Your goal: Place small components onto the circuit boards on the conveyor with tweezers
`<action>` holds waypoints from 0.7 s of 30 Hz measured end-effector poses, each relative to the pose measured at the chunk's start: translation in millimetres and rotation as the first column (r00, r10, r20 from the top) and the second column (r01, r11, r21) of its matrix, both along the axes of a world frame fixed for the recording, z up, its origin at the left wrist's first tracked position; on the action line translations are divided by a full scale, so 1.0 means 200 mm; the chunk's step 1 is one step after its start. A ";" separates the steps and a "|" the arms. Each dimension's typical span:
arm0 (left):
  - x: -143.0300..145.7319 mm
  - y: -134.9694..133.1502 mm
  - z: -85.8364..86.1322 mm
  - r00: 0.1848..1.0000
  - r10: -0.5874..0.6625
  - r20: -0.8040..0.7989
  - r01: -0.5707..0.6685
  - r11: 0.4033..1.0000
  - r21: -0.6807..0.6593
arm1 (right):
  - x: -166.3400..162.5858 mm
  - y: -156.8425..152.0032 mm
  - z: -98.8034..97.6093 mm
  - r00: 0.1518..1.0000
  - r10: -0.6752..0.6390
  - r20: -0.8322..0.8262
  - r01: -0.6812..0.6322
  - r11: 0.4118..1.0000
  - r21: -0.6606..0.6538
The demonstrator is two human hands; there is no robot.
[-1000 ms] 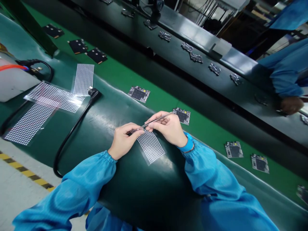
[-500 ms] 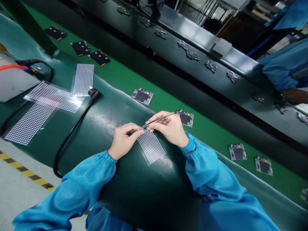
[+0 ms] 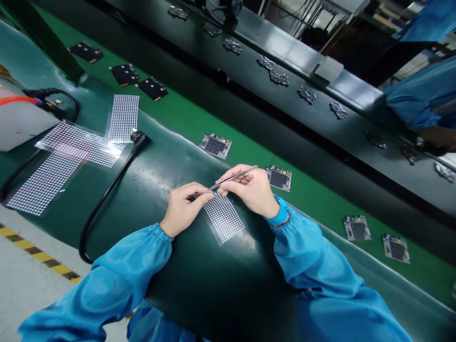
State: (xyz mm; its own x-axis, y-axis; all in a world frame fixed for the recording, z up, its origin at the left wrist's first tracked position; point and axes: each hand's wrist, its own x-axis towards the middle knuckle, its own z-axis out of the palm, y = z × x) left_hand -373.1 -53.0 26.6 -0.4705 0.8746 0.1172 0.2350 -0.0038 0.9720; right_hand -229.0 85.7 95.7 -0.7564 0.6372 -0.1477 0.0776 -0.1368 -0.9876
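Note:
My left hand [image 3: 183,206] pinches the upper edge of a clear sheet of small square stickers [image 3: 225,218], which bends down toward the dark green table mat [image 3: 213,285]. In my right hand [image 3: 254,187] is a pair of metal tweezers [image 3: 233,177], held slanting to the lower left. The tweezers' tips meet the sheet's top edge right by my left fingertips. Whether a sticker is between the tips is too small to tell. Just beyond my right hand, a circuit board [image 3: 279,178] lies on the green belt [image 3: 192,114], with another circuit board [image 3: 215,145] to its left.
More sticker sheets [image 3: 44,183] overlap on the left of the mat, beside a black power cable [image 3: 107,192] with its plug. Black boards [image 3: 152,88] lie farther up the green belt. Metal parts [image 3: 279,77] line a dark far belt. A co-worker's blue sleeve [image 3: 420,97] is at the right.
The boards on the green belt have shifted right and slightly down. Parts on the far belt have moved left and up. My hands, tweezers and sheet stay almost in place.

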 end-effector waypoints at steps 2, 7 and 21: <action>0.00 0.00 0.01 1.000 -0.002 0.001 0.002 1.000 -0.001 | 0.00 0.03 -0.01 1.000 -0.025 -0.010 0.025 1.000 0.010; 0.00 0.00 0.02 1.000 -0.001 -0.006 0.001 1.000 -0.009 | -0.10 0.28 -0.14 0.968 -0.240 -0.070 0.245 0.967 0.076; 0.00 -0.02 0.03 0.998 0.022 -0.063 -0.023 0.999 -0.030 | -0.35 0.61 -0.38 0.921 -0.371 0.116 0.368 0.929 0.047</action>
State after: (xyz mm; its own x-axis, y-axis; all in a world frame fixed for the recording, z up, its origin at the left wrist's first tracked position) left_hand -373.5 -56.2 33.3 -0.4826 0.8675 0.1207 0.2955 0.0315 0.9548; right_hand -298.4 208.0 19.3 -0.4442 0.8723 -0.2046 0.1452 -0.1552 -0.9772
